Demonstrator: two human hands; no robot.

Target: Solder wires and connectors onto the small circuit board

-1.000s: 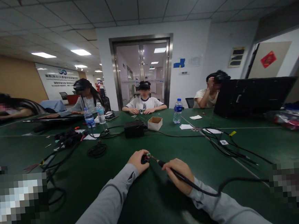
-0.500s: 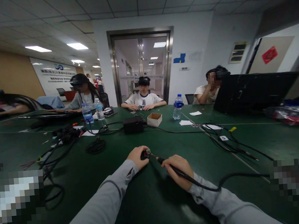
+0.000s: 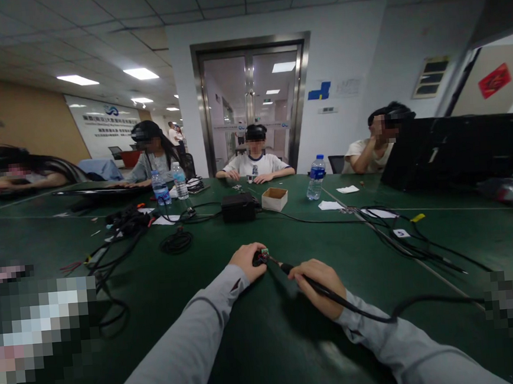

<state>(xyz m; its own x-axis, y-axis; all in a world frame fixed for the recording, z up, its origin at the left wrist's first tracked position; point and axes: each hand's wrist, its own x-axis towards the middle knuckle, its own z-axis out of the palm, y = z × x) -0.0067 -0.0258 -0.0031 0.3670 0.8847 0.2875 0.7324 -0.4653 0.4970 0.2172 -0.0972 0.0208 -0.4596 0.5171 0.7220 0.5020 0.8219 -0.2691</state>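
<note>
My left hand [image 3: 248, 262] is closed around a small black part [image 3: 258, 258] on the table. A little green circuit board [image 3: 265, 252] and thin red wires show at its right side. In my right hand [image 3: 321, 284] is a soldering iron [image 3: 285, 268], gripped like a pen. Its tip points left and reaches the wires beside the board; whether it touches them is too small to tell. The iron's black cord runs back over my right wrist and off to the right.
Beyond my hands stand a black box [image 3: 239, 207], an open white carton [image 3: 275, 200] and a water bottle [image 3: 316, 178]. Cables [image 3: 414, 242] lie at right, a cable coil [image 3: 177, 241] and tangled black gear [image 3: 128, 220] at left. Several people sit around the green table [image 3: 234, 359].
The whole view has swung slightly left, so everything sits further right in the picture. My two hands keep the same grip and position relative to each other. The person opposite has moved one hand.
</note>
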